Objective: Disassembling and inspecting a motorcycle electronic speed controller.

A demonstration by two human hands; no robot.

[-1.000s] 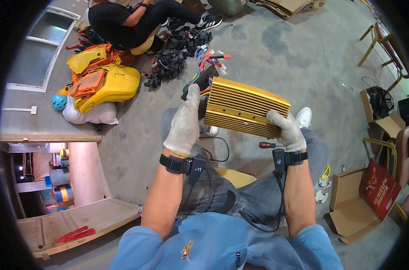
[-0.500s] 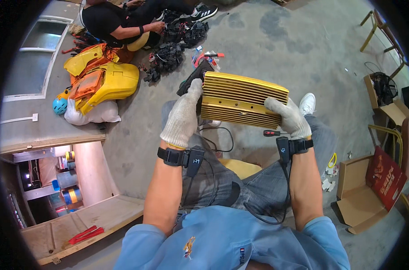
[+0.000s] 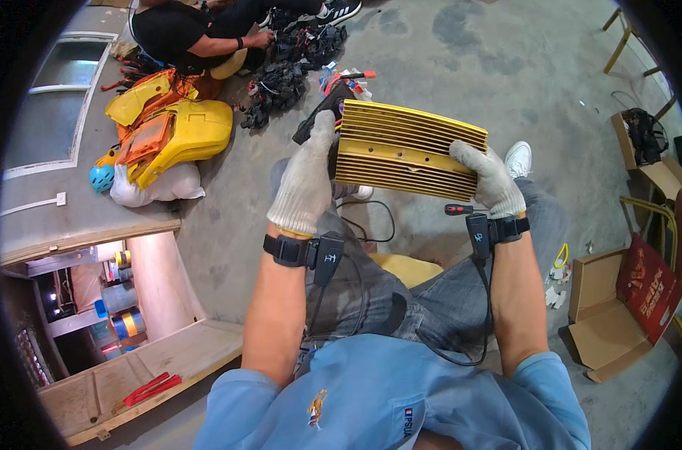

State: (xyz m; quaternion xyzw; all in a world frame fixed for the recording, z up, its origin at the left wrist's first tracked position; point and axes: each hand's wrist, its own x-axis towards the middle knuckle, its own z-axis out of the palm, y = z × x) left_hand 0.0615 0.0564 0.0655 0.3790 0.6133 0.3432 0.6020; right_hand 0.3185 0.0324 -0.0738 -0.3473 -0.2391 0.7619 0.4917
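A gold metal housing with long cooling fins [image 3: 408,144] is held up over my lap, its right end slightly lower. My gloved left hand [image 3: 303,180] is closed round its left end, thumb up. Beside that thumb a black end piece [image 3: 320,124] sticks out at an angle, with a few coloured wires showing between it and the housing. My gloved right hand [image 3: 497,184] grips the right end, thumb on the finned face. The fingers of both hands are mostly hidden. Just below the housing's right end lies a screwdriver with a red and black handle [image 3: 458,210].
Black wiring parts [image 3: 277,94] and coloured connectors [image 3: 347,79] lie on the floor ahead, near a seated person [image 3: 183,37]. Yellow plastic shells [image 3: 194,135] are at left. Red-handled pliers [image 3: 152,389] rest on a wooden ledge. An open carton [image 3: 607,315] stands at right.
Both hands have lifted the gold housing slightly away from my lap, up in the picture. Its hold at both ends is unchanged.
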